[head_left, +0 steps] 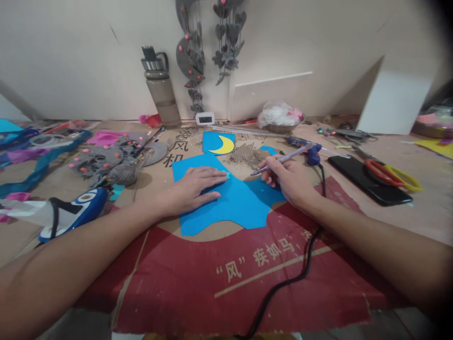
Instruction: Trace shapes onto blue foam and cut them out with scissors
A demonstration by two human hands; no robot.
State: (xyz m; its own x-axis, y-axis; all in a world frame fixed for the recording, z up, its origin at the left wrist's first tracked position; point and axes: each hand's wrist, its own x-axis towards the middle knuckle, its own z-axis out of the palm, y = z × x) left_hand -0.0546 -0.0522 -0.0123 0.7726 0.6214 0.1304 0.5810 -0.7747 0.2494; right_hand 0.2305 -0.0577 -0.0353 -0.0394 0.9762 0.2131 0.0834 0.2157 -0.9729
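Note:
A blue foam sheet (233,200) lies on the cardboard-covered table. My left hand (193,189) rests flat on it with fingers stretched out, its fingertips on a small light-blue cutout (228,175). My right hand (288,179) grips a purple pen (283,159), its tip just above the sheet's right side. Behind the sheet, a yellow crescent (222,145) lies on another blue piece (212,140).
A blue glue gun (307,150) sits behind my right hand; its black cord (300,269) runs toward me. A black phone (368,179) and red-yellow scissors (392,174) lie right. Grey felt shapes (106,163), a bottle (162,92) and a small clock (205,118) stand left and back.

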